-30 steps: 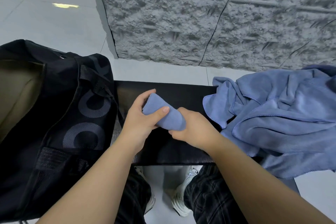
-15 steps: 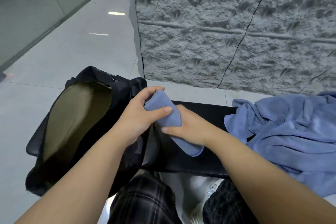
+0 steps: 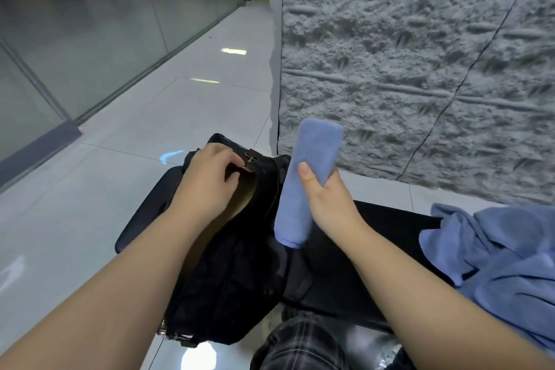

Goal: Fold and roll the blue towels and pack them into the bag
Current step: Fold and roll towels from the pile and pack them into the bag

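The right hand (image 3: 329,204) holds the rolled blue towel (image 3: 309,183) in a closed grip: the thumb lies across the front of the roll and the fingers wrap behind it. The roll is tilted, upper end toward the wall, lower end just above the desk (image 3: 375,249), near the desk's left end. The left hand (image 3: 210,177) has its fingers curled over the rim of the black bag (image 3: 240,279) at the zipper end, gripping the opening edge. The bag rests at the left end of the desk, partly overhanging it, with its tan lining exposed. A pile of loose blue towels (image 3: 495,264) lies on the right part of the desk, well apart from the bag.
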A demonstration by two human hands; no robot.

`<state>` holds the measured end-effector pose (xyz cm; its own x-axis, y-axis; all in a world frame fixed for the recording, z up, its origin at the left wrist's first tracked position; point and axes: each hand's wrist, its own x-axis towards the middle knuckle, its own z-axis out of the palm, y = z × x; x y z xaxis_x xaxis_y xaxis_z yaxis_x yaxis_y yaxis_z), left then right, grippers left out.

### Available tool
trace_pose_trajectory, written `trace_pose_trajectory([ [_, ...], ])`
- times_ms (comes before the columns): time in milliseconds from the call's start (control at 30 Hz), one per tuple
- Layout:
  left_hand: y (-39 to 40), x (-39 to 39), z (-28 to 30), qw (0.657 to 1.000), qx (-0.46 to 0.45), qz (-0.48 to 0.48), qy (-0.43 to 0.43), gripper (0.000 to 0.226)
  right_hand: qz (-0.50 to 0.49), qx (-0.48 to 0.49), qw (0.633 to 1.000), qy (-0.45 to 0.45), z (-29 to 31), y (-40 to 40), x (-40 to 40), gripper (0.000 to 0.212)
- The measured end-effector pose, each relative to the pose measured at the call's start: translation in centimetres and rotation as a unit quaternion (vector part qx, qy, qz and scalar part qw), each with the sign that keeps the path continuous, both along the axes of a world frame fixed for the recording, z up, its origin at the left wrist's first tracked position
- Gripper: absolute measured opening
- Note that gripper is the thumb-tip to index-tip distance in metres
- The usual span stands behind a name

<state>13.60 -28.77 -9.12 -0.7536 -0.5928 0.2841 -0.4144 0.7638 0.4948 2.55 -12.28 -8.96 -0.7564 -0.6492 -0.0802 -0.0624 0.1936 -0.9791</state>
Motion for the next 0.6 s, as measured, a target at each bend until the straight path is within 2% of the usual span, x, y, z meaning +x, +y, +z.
trace_pose_trajectory([
  [100,-2.3,-0.2,-0.6,0.985,-0.106,0.024,-0.131,0.023,-0.01,-0.07,0.997,-0.043,0.5,-2.6,0.6,0.022],
  [167,-3.1,-0.4,-0.6,0.969,-0.127,0.031,-0.208,0.03,-0.018,-0.116,0.989,-0.088,0.3,-4.0,1.3,0.036],
  [233,-3.8,-0.7,-0.4,0.954,-0.141,0.025,-0.265,0.032,-0.028,-0.151,0.981,-0.118,-0.3,-5.4,1.9,0.041],
  [333,-4.9,-0.8,-0.3,0.935,-0.147,0.012,-0.323,0.035,-0.024,-0.151,0.979,-0.137,-1.5,-6.5,3.0,0.049],
  [467,-6.4,-0.7,-0.6,0.945,-0.087,-0.015,-0.315,0.054,-0.001,-0.089,0.992,-0.087,-2.3,-6.3,3.8,0.052],
  [533,-6.5,-0.7,-0.6,0.955,-0.064,-0.031,-0.288,0.06,0.03,-0.039,0.999,-0.003,-2.3,-5.8,3.9,0.051],
  [600,-6.4,-0.7,-0.7,0.964,-0.044,-0.055,-0.255,0.056,0.068,-0.009,0.994,0.081,-2.2,-5.2,3.9,0.05],
])
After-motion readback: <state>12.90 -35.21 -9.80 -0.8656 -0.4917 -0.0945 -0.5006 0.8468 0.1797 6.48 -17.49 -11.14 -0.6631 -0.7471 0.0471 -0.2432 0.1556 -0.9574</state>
